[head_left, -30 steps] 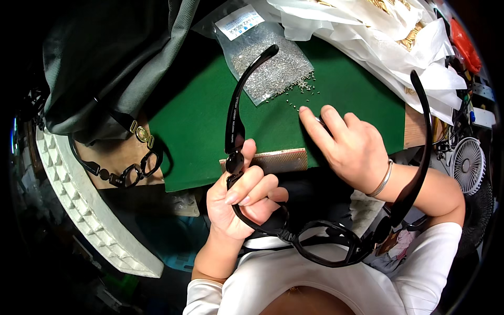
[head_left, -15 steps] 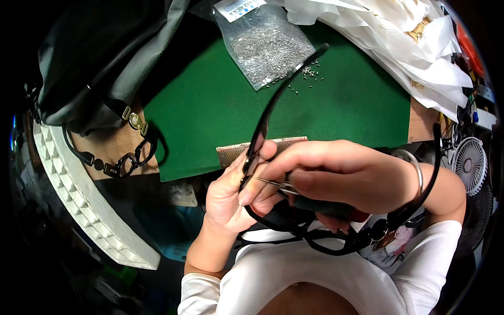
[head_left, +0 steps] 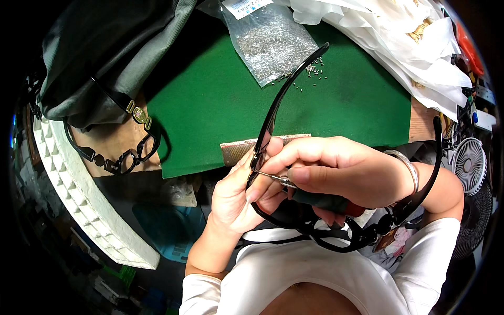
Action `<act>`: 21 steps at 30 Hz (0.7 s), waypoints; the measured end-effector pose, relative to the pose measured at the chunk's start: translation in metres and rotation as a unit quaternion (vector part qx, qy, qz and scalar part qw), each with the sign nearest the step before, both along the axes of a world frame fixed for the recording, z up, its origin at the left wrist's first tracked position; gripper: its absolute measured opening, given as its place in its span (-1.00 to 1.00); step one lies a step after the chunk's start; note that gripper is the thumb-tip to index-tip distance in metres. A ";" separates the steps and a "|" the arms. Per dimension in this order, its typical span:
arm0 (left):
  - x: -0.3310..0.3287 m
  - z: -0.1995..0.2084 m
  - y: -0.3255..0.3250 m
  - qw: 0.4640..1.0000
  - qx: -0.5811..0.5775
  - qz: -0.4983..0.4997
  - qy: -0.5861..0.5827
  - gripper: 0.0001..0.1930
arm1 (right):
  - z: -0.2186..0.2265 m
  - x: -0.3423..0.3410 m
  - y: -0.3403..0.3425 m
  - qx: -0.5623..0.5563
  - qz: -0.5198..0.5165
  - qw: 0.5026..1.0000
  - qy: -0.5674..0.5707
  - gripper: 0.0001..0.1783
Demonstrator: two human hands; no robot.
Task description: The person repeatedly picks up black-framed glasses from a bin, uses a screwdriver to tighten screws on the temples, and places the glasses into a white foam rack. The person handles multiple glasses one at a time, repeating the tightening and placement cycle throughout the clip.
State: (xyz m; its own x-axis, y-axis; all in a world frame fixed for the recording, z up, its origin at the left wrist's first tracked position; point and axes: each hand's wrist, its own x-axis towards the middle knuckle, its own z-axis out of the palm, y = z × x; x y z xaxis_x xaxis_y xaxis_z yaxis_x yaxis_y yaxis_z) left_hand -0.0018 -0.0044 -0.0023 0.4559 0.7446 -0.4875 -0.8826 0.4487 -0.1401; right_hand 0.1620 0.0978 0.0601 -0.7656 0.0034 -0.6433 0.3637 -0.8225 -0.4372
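Down from the loose bits at twelve o'clock comes the right hand [head_left: 341, 168], now meeting the left hand [head_left: 228, 205] mid-view! Behind them spreads the green surface [head_left: 205, 121], and in front of it is the black glasses frame [head_left: 306, 229], held up in the air, one temple pointing to one o'clock, the rims down toward five. Up at twelve lies the clear bag [head_left: 278, 44] of small metal pieces. The left hand pinches the frame where temple meets rim; the right is wrapped round a screwdriver [head_left: 325, 200], its thin shaft [head_left: 275, 178] aimed toward ten o'clock, right at that joint. Driver-on-joint looks like the step in hand, though fingers cover the contact, so I can't swear the tip is seated. What's called for next, I'd judge: a firm left pinch and a straight tip. Tiny loose pieces [head_left: 315, 68] lie beside the bag.
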 end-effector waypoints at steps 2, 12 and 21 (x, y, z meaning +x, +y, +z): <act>0.001 -0.002 0.000 1.000 0.006 -0.005 0.006 -0.63 | -0.001 0.001 -0.002 -0.004 -0.011 1.000 -0.004 -0.68; 0.006 -0.011 0.002 0.995 0.102 0.010 0.005 -0.64 | 0.002 -0.004 -0.014 -0.024 -0.099 0.994 -0.028 -0.76; 0.009 -0.007 0.005 0.995 0.096 -0.015 0.017 -0.62 | -0.006 0.008 -0.013 0.015 -0.074 0.997 -0.029 -0.66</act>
